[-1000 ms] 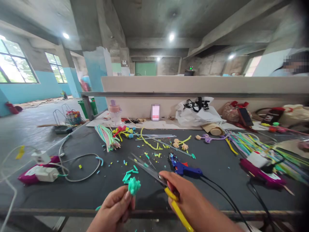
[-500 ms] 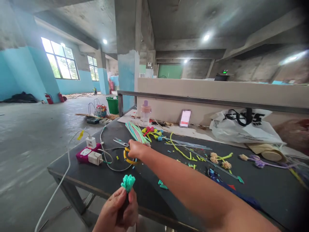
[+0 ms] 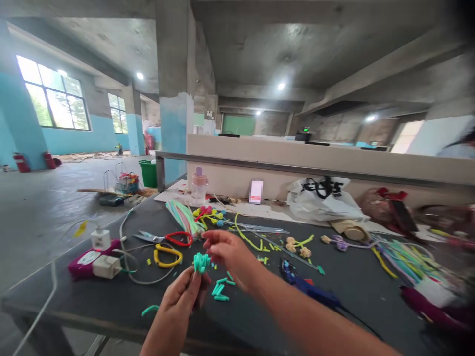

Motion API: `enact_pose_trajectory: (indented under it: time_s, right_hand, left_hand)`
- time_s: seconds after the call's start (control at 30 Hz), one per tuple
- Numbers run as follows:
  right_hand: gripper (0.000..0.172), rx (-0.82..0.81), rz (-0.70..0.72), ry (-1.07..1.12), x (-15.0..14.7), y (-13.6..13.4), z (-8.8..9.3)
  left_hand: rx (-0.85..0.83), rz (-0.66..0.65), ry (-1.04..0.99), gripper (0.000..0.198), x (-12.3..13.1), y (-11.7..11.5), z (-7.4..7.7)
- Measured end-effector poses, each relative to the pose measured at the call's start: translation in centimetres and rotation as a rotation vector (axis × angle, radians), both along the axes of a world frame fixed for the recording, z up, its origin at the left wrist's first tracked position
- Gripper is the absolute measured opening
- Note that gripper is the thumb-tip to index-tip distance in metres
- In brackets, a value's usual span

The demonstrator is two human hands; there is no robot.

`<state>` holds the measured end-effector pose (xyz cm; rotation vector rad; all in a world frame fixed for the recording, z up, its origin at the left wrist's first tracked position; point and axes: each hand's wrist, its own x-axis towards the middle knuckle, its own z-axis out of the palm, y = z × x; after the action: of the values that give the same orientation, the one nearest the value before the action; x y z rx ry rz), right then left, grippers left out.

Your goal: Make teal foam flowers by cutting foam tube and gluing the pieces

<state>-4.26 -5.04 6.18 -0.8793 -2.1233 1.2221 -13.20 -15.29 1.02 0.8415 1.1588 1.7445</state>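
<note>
My left hand [image 3: 184,292] is closed on a small teal pipe-cleaner tuft [image 3: 201,262], held upright over the dark table [image 3: 111,301]. My right hand [image 3: 227,252] hovers just right of the tuft with loosely spread fingers and nothing in them. The scissors [image 3: 167,245], with one red and one yellow handle loop, lie on the table to the left, apart from both hands. Short teal cut pieces [image 3: 221,290] lie under my hands.
A blue glue gun [image 3: 308,288] lies to the right with its black cord. A magenta power strip [image 3: 92,260] with white plugs sits at far left. Pipe-cleaner bundles [image 3: 183,217], a bottle [image 3: 199,185], a white bag [image 3: 322,200] and more stems [image 3: 404,257] crowd the back.
My right hand reached left, laid the scissors on the table and came back beside the tuft, empty. My left hand kept hold of the tuft. The view swung left, then partly back.
</note>
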Motion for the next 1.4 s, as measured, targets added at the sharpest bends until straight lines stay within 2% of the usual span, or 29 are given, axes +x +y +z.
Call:
enact_pose_trajectory:
  time_s: [0.07,0.13,0.27,0.4,0.6,0.8,0.83,0.9,0.97,1.0,1.17,1.27,1.33,1.4]
  right_hand:
    - [0.038,-0.322,0.094,0.390,4.6,-1.7,-0.3]
    - [0.037,-0.401,0.137,0.573,8.4,-2.9,-0.8]
    - [0.030,-0.296,-0.011,0.718,13.4,-2.8,-1.9]
    - [0.024,-0.232,-0.090,0.820,15.8,-1.5,-2.9]
    - [0.016,-0.257,-0.146,0.889,17.0,-0.2,-4.2]
    - [0.013,-0.272,-0.244,0.812,17.3,0.7,-5.0]
    - [0.015,-0.298,-0.229,0.782,17.4,0.7,-5.1]
    - [0.036,-0.402,-0.159,0.751,17.4,0.7,-5.3]
    - [0.058,-0.488,-0.114,0.769,17.5,0.6,-5.6]
    - [0.060,-0.494,-0.112,0.779,17.5,0.6,-5.7]
    - [0.023,-0.349,-0.221,0.755,17.3,0.5,-6.0]
    - [0.021,-0.375,-0.294,0.775,17.1,0.6,-6.1]
    - [0.023,-0.406,-0.272,0.827,17.0,0.6,-6.2]
    - [0.023,-0.447,-0.247,0.894,17.1,0.7,-6.3]
  left_hand:
    - [0.071,-0.042,0.087,0.040,2.2,1.6,0.6]
    - [0.134,-0.105,0.194,0.038,4.7,3.3,0.7]
    - [0.233,-0.235,0.408,0.033,9.0,6.0,0.6]
    - [0.260,-0.349,0.561,0.027,11.4,7.6,1.2]
    - [0.361,-0.366,0.659,0.020,12.7,9.0,1.1]
    - [0.353,-0.433,0.596,0.026,12.4,10.1,-0.9]
    - [0.330,-0.423,0.560,0.025,12.3,10.3,-1.4]
    - [0.279,-0.406,0.498,0.024,12.0,10.6,-2.4]
    - [0.244,-0.420,0.473,0.025,11.7,10.8,-2.9]
    - [0.245,-0.436,0.482,0.025,11.5,10.9,-2.9]
    - [0.343,-0.452,0.665,0.021,11.2,10.9,-1.3]
    - [0.311,-0.443,0.703,0.013,11.3,10.9,-1.0]
    - [0.270,-0.428,0.616,0.007,11.4,10.9,-1.4]
    - [0.262,-0.361,0.464,0.013,11.7,10.7,-1.9]
